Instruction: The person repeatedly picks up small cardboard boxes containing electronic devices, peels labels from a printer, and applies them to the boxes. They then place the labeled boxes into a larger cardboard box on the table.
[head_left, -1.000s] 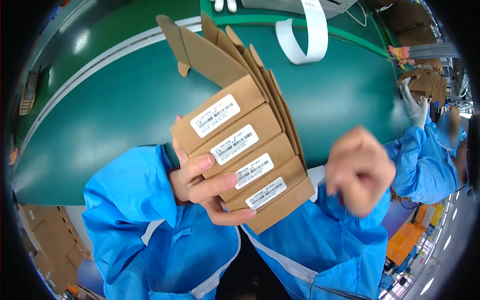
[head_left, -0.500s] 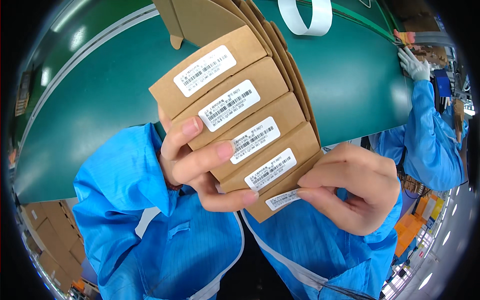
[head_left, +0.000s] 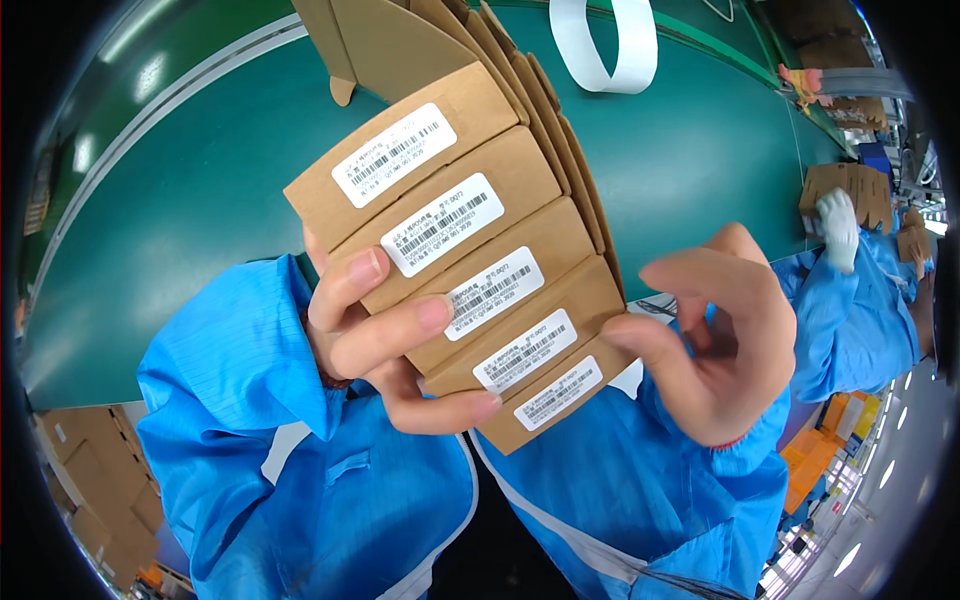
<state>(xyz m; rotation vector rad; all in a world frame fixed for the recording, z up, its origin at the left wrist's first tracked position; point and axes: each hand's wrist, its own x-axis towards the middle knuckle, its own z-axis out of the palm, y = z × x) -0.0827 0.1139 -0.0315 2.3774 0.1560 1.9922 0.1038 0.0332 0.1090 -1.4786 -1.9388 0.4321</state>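
Several brown cardboard boxes [head_left: 500, 95] lie side by side in a tilted stack, held up in front of me. Each narrow end bears a white barcode label. My left hand [head_left: 390, 345] is closed around the stack, its fingers spread over the labelled ends and its thumb hidden behind. On the lowest box the white label [head_left: 557, 393] lies flat. Beside that box's right end is my right hand [head_left: 715, 340], thumb and forefinger apart with nothing between them. Its thumb tip is at the box edge; whether it touches, I cannot tell. A cardboard flap [head_left: 400, 50] sticks up at the far end.
Beneath the stack stretches a green work table [head_left: 700, 150]. A looped white paper strip [head_left: 640, 50] hangs over its far side. At right, a co-worker's white-gloved hand [head_left: 838, 232] is by a cardboard box [head_left: 815, 185]. Cartons [head_left: 100, 460] stand lower left, orange bins [head_left: 812, 470] lower right.
My right thumb and forefinger have let go of the lowest box's label and parted, moving slightly up. The stack has shifted a little left. The co-worker's gloved hand has moved down.
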